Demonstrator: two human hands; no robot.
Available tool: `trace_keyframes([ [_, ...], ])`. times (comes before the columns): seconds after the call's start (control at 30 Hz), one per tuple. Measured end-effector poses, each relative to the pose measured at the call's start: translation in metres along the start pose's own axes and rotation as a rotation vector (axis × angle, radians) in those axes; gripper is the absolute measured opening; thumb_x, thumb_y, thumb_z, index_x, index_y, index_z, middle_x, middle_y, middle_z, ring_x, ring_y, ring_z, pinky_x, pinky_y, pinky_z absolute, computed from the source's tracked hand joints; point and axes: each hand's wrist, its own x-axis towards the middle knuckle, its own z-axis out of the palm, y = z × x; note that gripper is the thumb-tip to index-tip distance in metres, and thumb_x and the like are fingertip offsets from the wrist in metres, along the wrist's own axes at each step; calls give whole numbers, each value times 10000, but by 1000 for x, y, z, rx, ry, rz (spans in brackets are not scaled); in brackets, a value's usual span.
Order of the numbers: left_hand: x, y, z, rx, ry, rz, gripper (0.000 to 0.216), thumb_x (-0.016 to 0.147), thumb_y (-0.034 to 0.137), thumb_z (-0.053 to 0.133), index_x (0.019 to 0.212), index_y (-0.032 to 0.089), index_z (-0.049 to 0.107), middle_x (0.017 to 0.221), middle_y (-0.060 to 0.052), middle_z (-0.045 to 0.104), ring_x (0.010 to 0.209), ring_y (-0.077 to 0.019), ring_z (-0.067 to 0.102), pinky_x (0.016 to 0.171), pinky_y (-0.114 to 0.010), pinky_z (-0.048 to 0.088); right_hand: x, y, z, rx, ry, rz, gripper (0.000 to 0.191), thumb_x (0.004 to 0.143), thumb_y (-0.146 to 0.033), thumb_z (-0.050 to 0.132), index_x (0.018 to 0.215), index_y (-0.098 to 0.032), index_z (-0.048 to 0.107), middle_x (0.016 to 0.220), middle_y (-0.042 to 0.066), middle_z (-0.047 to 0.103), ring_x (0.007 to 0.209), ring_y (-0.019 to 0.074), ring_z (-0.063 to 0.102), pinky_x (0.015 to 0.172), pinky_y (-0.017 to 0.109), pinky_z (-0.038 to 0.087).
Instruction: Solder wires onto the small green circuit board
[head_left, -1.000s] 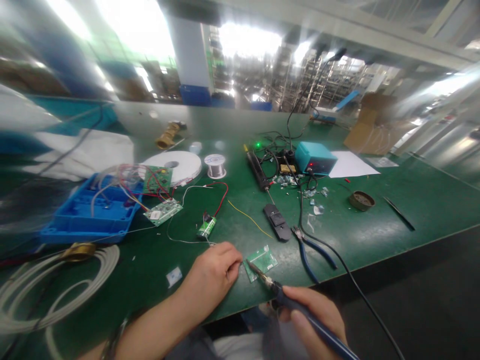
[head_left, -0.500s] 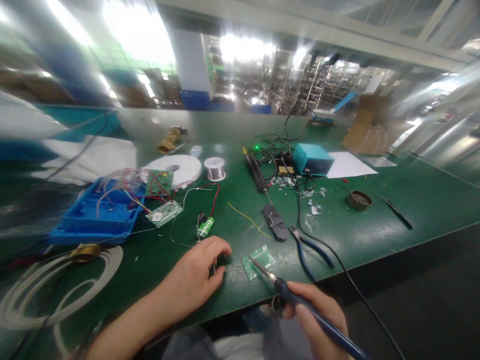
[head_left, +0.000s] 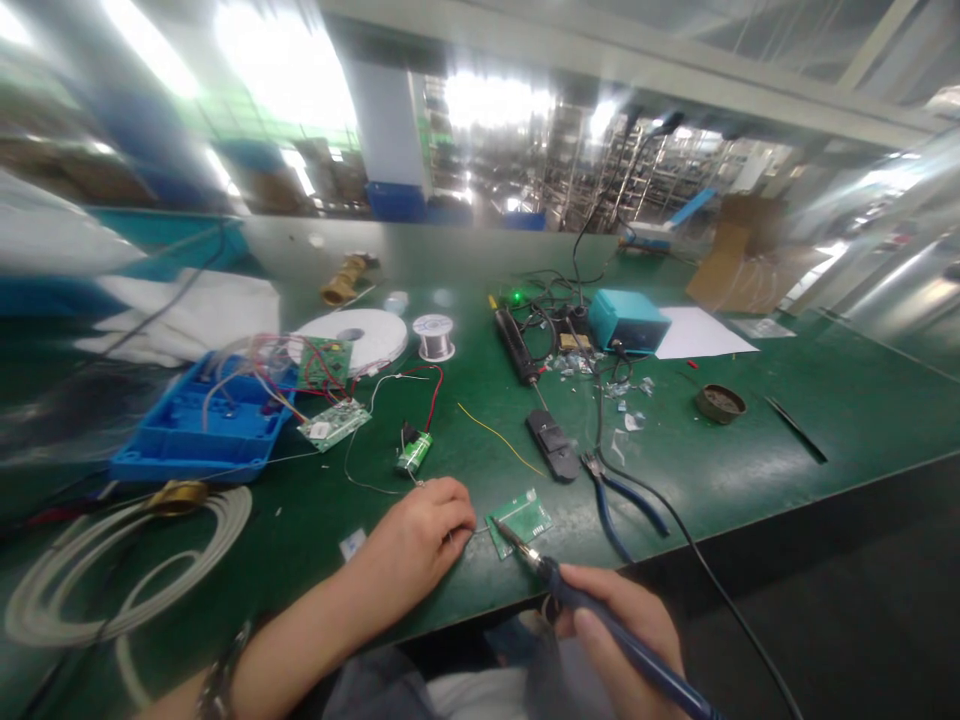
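On our bench point(head_left: 727, 460), left fingers point(head_left: 459, 515) pinch wire point(head_left: 481, 529), right fingers point(head_left: 592, 578) grip the iron point(head_left: 624, 639) by the lower-centre board point(head_left: 526, 521) (joint seemingly unfinished).

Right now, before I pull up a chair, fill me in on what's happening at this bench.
Someone is at a small green circuit board with both hands. The right hand holds a soldering iron, its tip at the left part of the board; whether it touches is hard to tell. The left hand pinches a thin wire that reaches toward the board's left edge. Pliers lie to the board's right.
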Motion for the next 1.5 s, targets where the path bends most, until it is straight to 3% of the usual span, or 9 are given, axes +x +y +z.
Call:
trace_keyframes([
  [0.2,1,1,-1,-8,2,-4,168,881,134,451,803,174,594,915,-39,544,865,-161,509,805,-296,406,-7,5,1,-46,-30,60,303,843,-388,564,1112,-268,634,984,48,688,884,222,655,807,365,557],
  [0.43,3,1,-2,-2,-11,-7,175,895,149,438,823,174,595,873,-37,541,846,-167,499,799,-307,388,-5,6,1,119,-55,55,302,859,-313,545,1149,-238,590,775,16,697,806,203,667,730,316,564],
  [0.8,2,3,-3,-2,-33,-10,199,905,169,407,831,178,591,889,-43,533,862,-173,494,809,-319,391,2,-4,-3,165,-13,54,291,853,-307,549,1110,-196,632,728,43,692,771,208,676,636,280,575],
  [0.87,-2,4,-8,-12,-41,-21,169,858,109,438,910,192,575,979,-41,529,931,-177,486,862,-324,380,4,-3,-6,151,-24,31,292,851,-289,546,1117,-199,626,722,33,694,736,195,677,617,266,569],
  [0.97,-8,9,-25,-89,-72,-68,429,722,-14,454,1076,226,480,1089,-16,497,985,-155,471,891,-290,373,5,-2,-9,111,-17,26,294,850,-277,545,1128,-213,615,714,16,695,715,183,673,618,262,555],
  [1.03,-9,14,-39,-169,-120,-80,481,693,-32,439,1092,237,436,1069,2,496,948,-135,478,857,-261,386,5,-3,-9,103,26,69,287,853,-305,545,1118,-223,618,710,12,691,721,190,669,626,276,542],
  [1.2,7,12,-62,-291,-262,-23,160,877,107,398,955,215,487,1016,15,544,904,-120,497,827,-244,395,3,-11,-3,172,114,198,286,852,-383,536,1068,-228,642,695,22,678,741,217,659,649,318,513],
  [1.33,21,1,-49,-241,-282,-26,147,917,186,413,892,201,557,876,13,566,806,-122,513,762,-242,404,2,-16,-1,174,123,199,294,851,-387,538,1057,-211,651,673,34,672,754,228,660,630,314,515],
  [1.5,24,-3,-20,-154,-87,23,157,886,162,479,801,176,610,876,-11,565,840,-127,521,803,-246,396,2,-13,-5,143,117,164,291,846,-363,555,1052,-189,664,656,42,670,716,212,665,622,293,549],
])
